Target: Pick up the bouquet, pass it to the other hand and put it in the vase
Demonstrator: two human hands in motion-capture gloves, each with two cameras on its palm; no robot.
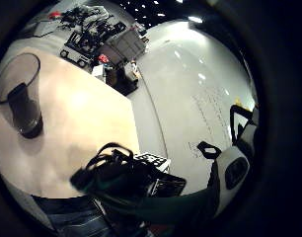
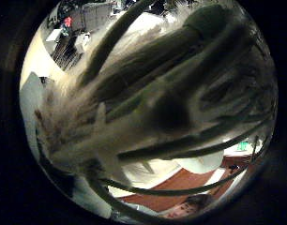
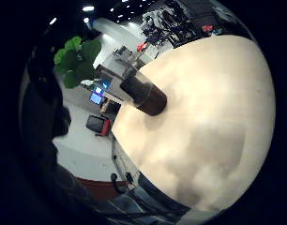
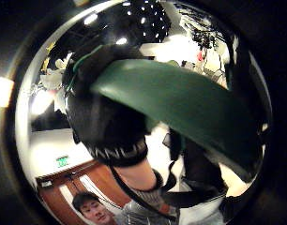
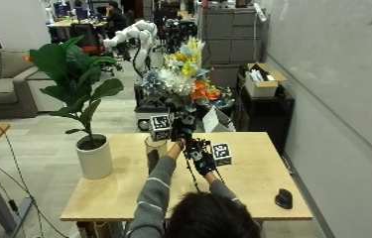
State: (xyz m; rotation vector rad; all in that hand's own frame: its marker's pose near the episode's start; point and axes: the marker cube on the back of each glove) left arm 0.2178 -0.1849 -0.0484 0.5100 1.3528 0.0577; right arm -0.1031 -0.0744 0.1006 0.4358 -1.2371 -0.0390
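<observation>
In the outside view the bouquet (image 5: 179, 79) of white, yellow, blue and orange flowers stands upright above the table's far side. My left hand (image 5: 183, 130) grips its stems just below the blooms, and those stems (image 2: 157, 93) fill its thumb side palm view. My right hand (image 5: 202, 159) sits lower, curled round the bottom of the green stems (image 4: 181, 103). It also shows as a hand (image 1: 116, 173) on the stems over the table edge. The glass vase (image 5: 154, 151) with a dark base stands on the table just left of my hands, vase (image 1: 20, 98), vase (image 3: 143, 93).
The light wooden table (image 5: 251, 173) carries a white pot with a large-leaved plant (image 5: 96, 158) at its left side. A dark mouse (image 5: 282, 197) lies near the front right corner. A white wall runs along the right; shelves and boxes stand beyond the table.
</observation>
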